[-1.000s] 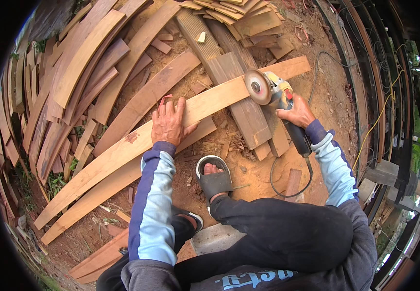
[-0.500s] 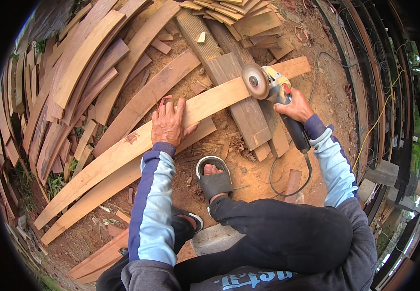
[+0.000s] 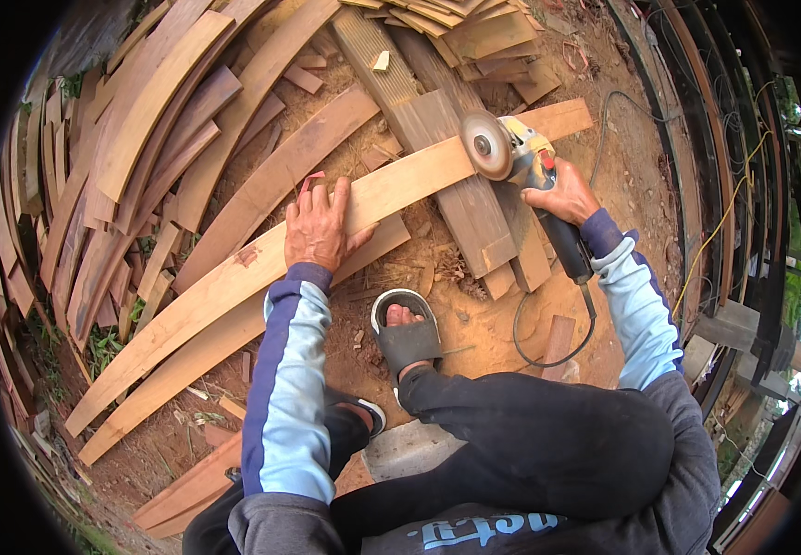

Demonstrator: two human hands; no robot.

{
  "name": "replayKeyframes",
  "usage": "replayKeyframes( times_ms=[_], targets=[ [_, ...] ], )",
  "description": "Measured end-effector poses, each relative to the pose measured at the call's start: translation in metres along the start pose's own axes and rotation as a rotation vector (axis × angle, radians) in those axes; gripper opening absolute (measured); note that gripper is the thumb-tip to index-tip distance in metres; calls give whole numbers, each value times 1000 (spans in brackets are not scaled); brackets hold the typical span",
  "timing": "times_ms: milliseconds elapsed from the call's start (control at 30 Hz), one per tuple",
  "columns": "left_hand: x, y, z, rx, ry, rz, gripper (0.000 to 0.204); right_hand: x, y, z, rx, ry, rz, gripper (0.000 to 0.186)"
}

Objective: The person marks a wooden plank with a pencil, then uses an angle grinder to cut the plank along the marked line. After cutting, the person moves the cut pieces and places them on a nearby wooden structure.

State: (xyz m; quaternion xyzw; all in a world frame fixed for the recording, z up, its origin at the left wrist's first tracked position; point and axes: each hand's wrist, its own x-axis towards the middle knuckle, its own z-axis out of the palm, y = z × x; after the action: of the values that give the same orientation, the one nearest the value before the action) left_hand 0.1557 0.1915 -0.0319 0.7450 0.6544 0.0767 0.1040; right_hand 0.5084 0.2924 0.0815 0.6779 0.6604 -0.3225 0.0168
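A long pale plank point(image 3: 419, 168) lies diagonally across two weathered boards point(image 3: 456, 222). My left hand point(image 3: 317, 227) is closed over this plank near its middle, fingers curled at the far edge by a small red object point(image 3: 314, 176). My right hand point(image 3: 562, 194) grips an angle grinder point(image 3: 558, 236) with a black body, red switch and disc point(image 3: 484, 145). The disc stands on edge at the plank, right of my left hand; whether it touches the wood is hard to tell. A second plank point(image 3: 197, 351) lies just below the first, partly covered by my left sleeve.
Many loose planks point(image 3: 160, 102) are piled at left, and short boards point(image 3: 474, 37) are stacked at the top. My sandalled foot point(image 3: 405, 338) is on sawdust-covered dirt near the grinder's cable point(image 3: 548, 361). Dark rails point(image 3: 715, 185) and cables run along the right side.
The grinder and my right hand have risen slightly toward the plank's far edge. The whole view has shifted a little. My left hand keeps its place on the plank.
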Motion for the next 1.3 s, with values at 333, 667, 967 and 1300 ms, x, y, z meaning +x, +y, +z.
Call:
replayKeyframes(
  times_ms=[333, 667, 967, 1300],
  targets=[
    [0, -2, 3, 4, 9, 7, 86, -13, 13, 3, -48, 11, 2, 56],
    [0, -1, 2, -5, -41, -17, 83, -20, 15, 6, -73, 22, 22, 58],
    [0, -2, 4, -7, -19, -11, 83, -23, 12, 4, -100, 31, 15, 57],
    [1, 0, -1, -6, -58, -16, 83, -24, 8, 6, -84, 45, 16, 56]
  ],
)
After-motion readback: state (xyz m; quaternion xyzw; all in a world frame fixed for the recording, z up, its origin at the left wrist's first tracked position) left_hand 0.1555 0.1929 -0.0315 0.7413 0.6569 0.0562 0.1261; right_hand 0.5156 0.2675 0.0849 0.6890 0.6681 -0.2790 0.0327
